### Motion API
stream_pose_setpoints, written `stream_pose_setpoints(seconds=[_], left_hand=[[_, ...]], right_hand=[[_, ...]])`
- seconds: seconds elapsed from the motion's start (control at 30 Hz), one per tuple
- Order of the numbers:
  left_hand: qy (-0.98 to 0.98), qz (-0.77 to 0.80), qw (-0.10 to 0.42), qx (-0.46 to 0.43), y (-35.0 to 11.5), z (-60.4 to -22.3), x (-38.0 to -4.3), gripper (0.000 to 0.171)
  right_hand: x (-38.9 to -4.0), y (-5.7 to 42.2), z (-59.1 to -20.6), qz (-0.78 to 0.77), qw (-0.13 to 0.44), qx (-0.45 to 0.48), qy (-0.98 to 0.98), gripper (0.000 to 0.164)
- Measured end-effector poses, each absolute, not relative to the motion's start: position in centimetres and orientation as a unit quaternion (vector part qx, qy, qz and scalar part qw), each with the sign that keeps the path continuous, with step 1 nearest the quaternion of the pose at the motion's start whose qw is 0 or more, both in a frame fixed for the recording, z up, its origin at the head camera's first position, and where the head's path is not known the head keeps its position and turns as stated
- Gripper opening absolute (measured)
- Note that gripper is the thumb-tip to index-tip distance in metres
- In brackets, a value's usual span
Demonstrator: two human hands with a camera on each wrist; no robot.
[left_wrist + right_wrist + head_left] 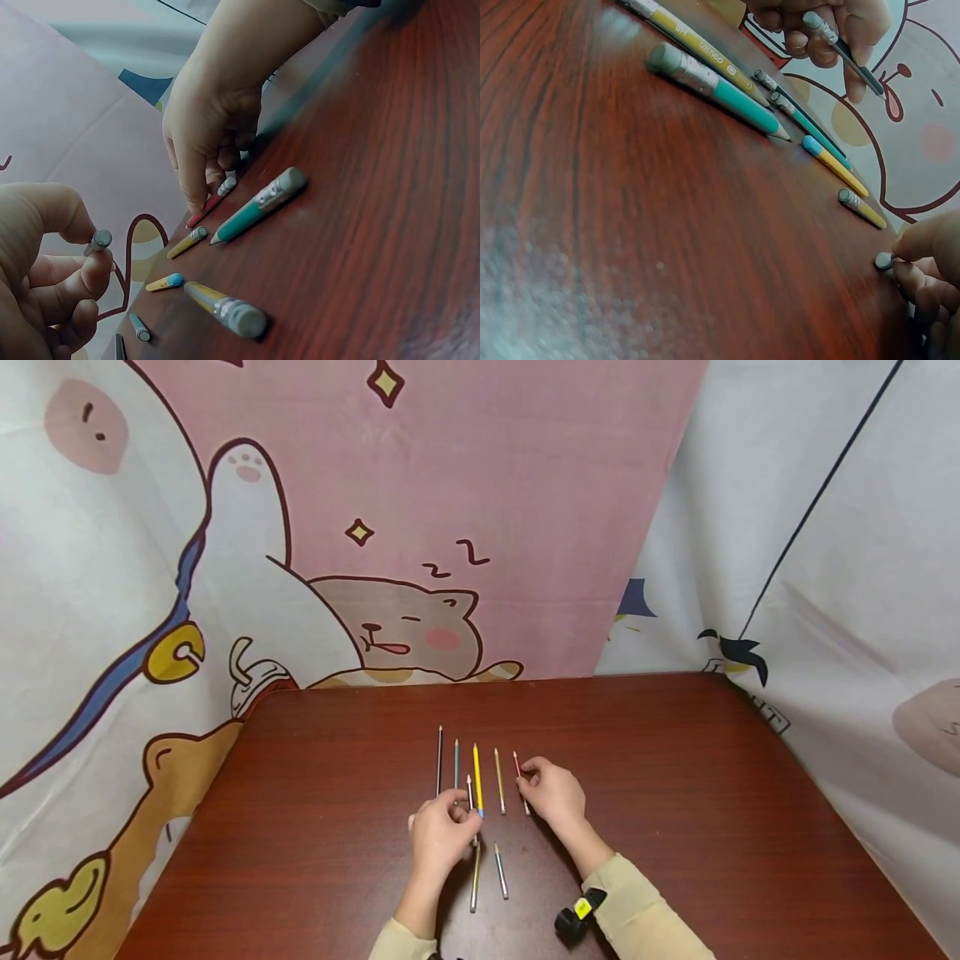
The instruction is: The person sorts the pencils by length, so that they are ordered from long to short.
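Note:
My left hand (pixel 441 833) pinches a dark pencil (pixel 845 54) between thumb and fingers, raised off the table in the right wrist view, its eraser end toward that camera. My right hand (pixel 555 792) pinches a red pencil (pixel 211 206) at the right end of a row, close to the tabletop. Left of it in the row lie a short yellow pencil (pixel 499 781), a yellow pencil with a blue end (pixel 476 764), a green pencil (pixel 456 756) and a long black pencil (pixel 439 756). Nearer me are another yellow pencil (pixel 475 881) and a short green pencil (pixel 501 872).
Everything lies on a reddish-brown wooden table (pixel 675 818). A cloth with cartoon animals (pixel 420 627) hangs behind it, and white cloth (pixel 840 568) hangs on the right. A black wrist device (pixel 572 925) sits at my right sleeve.

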State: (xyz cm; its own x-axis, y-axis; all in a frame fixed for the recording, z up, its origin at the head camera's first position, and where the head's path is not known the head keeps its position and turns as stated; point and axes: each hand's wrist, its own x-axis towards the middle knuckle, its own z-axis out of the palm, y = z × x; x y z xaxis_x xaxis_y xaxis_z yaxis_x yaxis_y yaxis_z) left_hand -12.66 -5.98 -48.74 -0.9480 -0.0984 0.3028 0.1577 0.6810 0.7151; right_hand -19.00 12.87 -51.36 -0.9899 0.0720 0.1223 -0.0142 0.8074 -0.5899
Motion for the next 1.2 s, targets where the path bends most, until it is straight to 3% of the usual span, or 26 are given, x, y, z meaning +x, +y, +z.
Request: stream_pose_setpoints(seconds=[0.6, 0.9, 1.2], left_hand=[[-0.902, -0.404, 0.151, -0.015, -5.6, -49.0, -13.1, 0.025], [-0.901, -0.405, 0.151, -0.024, -5.1, -48.9, -13.4, 0.023], [-0.898, -0.407, 0.162, -0.044, -3.7, -48.7, -14.2, 0.024]], right_hand=[[-19.1, 12.9, -51.8, 0.309, 0.084, -0.017, -0.947, 0.019], [-18.6, 13.5, -52.0, 0.347, 0.125, 0.010, -0.929, 0.016], [-17.5, 14.5, -51.7, 0.385, 0.118, 0.018, -0.915, 0.018]])
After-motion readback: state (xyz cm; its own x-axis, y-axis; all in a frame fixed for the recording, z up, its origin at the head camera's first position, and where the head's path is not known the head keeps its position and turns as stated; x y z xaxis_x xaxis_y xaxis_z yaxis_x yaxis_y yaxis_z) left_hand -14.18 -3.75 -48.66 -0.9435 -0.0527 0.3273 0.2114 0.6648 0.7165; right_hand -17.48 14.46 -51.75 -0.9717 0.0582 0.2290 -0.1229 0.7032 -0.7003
